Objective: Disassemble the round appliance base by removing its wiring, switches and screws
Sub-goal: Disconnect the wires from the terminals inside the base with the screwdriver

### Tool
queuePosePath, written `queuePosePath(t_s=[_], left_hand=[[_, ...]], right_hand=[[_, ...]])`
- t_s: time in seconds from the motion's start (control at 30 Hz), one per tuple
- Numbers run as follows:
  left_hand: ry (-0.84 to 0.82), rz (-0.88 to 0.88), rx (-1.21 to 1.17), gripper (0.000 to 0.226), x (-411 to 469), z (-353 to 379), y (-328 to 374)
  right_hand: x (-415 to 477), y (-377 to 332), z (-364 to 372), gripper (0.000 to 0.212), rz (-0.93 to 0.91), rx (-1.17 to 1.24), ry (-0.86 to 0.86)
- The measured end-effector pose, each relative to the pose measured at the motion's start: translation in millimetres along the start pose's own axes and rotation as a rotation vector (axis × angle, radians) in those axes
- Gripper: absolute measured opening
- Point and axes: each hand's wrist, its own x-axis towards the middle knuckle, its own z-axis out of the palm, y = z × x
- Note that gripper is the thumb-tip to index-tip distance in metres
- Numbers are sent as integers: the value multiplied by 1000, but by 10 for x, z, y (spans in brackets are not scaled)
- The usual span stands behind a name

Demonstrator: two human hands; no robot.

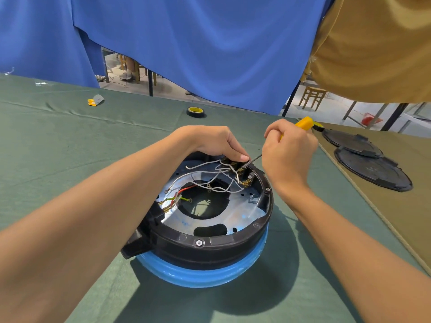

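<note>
Two hands meet at the far rim of the base. The right hand (289, 155) is closed round the yellow handle of a screwdriver (303, 123), whose thin shaft slants down and left so that its tip sits at the switch block (233, 164). The left hand (210, 141) curls over that block from above, thumb and fingers pinching it just beside the tip.

To do this step well, I judge the tip should sit square in the screw or terminal before any turn, with pressure along the shaft so it does not skid into the brass connectors. The left hand is best used to hold the block steady and keep the loose wires out of the way.

White wires (203, 173) loop from the block across a shiny metal plate (242, 213) with a large round hole in its middle. A red wire (186, 189) and a green-yellow wire (184, 198) lie on the left side of the plate. The base (210, 243) is a black plastic ring with a hex bolt (199, 243) in its near rim and a blue band (200, 273) beneath. It rests on the green cloth (58, 141) in the middle of the table. A roll of tape (196, 111) lies beyond it, and two black lids (373, 171) lie well to the right.
</note>
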Motion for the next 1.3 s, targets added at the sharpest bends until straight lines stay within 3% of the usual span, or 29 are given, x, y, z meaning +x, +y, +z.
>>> queuePosePath(t_s=[0.07, 0.13, 0.2, 0.3, 0.37, 0.4, 0.47, 0.5, 0.57, 0.73, 0.8, 1.0, 1.23, 1.3], left_hand=[[3, 4, -6, 23, -17, 11, 9], [15, 5, -20, 22, -29, 22, 7], [28, 9, -31, 20, -44, 34, 8], [46, -2, -34, 13, -60, 49, 8], [41, 15, -34, 26, -77, 45, 38], [36, 22, -31, 33, -78, 41, 35], [39, 18, -41, 18, -70, 51, 16], [39, 13, -41, 11, -59, 53, 9], [43, 8, -24, 21, -44, 46, 2], [22, 20, -25, 24, -74, 36, 24], [20, 19, -35, 24, -74, 37, 22], [46, 22, -53, 18, -65, 52, -1], [62, 33, -42, 9, -30, 66, -41], [66, 41, -46, 9, -20, 65, -45]], right_hand=[[49, 37, 15, 31, 186, 22, -13], [66, 54, 11, 32, 257, 33, -9], [47, 17, -2, 29, 134, 46, 1], [-18, -52, -29, 23, -221, -20, -27], [-55, -60, -61, 21, -396, -85, -59], [-57, -50, -69, 22, -438, -91, -70], [-41, -27, -75, 26, -432, -78, -68], [-29, -19, -71, 27, -393, -62, -58], [15, 7, -40, 25, -254, 0, -32], [93, 168, 84, 33, 366, 54, -36], [68, 175, 112, 35, 473, 67, -35], [-12, 61, -14, 26, -29, 64, 54], [-102, -14, -80, 26, -387, -87, 32], [-92, -19, -62, 27, -404, -90, 16]])
